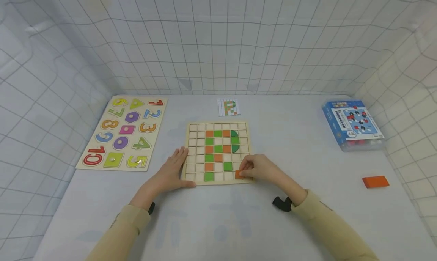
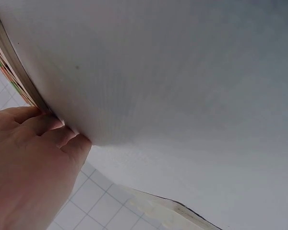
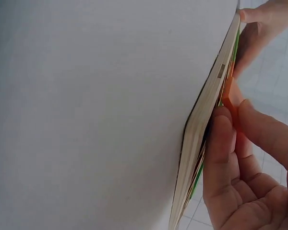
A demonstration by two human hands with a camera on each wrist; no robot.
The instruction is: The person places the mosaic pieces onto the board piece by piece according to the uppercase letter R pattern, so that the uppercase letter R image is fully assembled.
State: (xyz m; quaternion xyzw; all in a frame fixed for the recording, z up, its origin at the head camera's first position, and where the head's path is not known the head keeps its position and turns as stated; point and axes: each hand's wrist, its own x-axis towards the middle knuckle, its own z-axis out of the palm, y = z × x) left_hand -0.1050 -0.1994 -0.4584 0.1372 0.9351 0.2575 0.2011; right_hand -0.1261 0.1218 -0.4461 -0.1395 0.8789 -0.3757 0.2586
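Note:
A wooden grid board (image 1: 200, 142) lies on the table with orange and green square tiles set in its cells, plus dark green rounded pieces at the upper right of the pattern. My left hand (image 1: 170, 172) rests along the board's left edge, fingers extended and the thumb at the lower left corner. Between thumb and fingers, my right hand (image 1: 261, 168) pinches an orange square tile (image 1: 238, 175) at the board's lower right. In the right wrist view that tile (image 3: 233, 96) stands tilted at the board's surface; whether it touches a cell I cannot tell.
Behind the board lies a small card (image 1: 228, 107) printed with a coloured grid pattern. A number-and-shape puzzle board (image 1: 119, 141) is at the left. On the right are a blue box (image 1: 353, 124) and an orange block (image 1: 375, 181). Gridded white cloth (image 1: 225, 44) surrounds the table.

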